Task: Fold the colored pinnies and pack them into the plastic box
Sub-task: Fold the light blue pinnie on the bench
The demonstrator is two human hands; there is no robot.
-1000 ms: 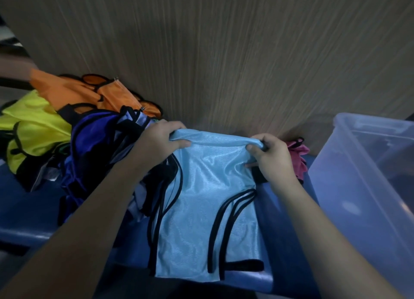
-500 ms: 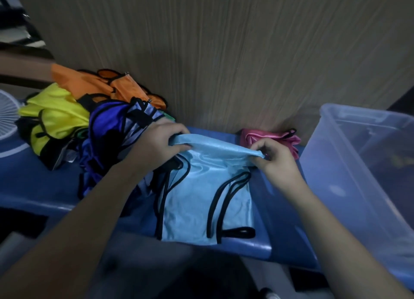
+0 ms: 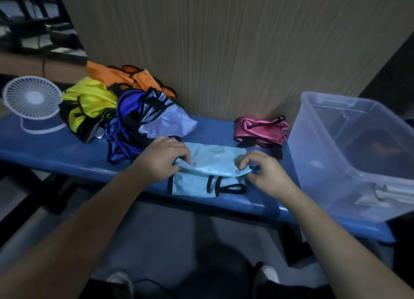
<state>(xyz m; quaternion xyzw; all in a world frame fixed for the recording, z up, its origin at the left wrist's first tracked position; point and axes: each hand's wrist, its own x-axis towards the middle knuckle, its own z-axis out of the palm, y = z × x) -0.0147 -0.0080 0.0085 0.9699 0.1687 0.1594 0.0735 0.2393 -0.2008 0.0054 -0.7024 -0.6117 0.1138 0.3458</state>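
The light blue pinny (image 3: 208, 164) lies folded over on the blue table (image 3: 67, 155), near its front edge. The left hand (image 3: 163, 157) pinches the fold's left end, and the right hand (image 3: 262, 171) pinches its right end, each grip clamped on the cloth. Left of it sits a heap of blue (image 3: 134, 128), yellow (image 3: 89, 101) and orange (image 3: 125, 76) pinnies beside a white fan (image 3: 31, 99). A pink pinny (image 3: 259, 130) lies just beside the clear plastic box (image 3: 324, 146) at the right.
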